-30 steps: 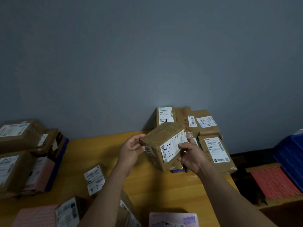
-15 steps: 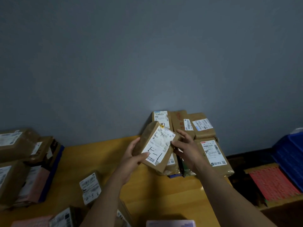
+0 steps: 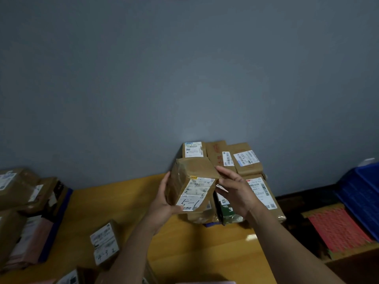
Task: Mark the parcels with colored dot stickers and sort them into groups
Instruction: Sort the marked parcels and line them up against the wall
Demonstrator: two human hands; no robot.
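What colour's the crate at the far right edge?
The crate is blue; the head view, the only one, shows it.

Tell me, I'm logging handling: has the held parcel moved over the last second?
Yes: the held parcel turned in place, its label swinging from rightward to camera-facing, still before the wall stack.
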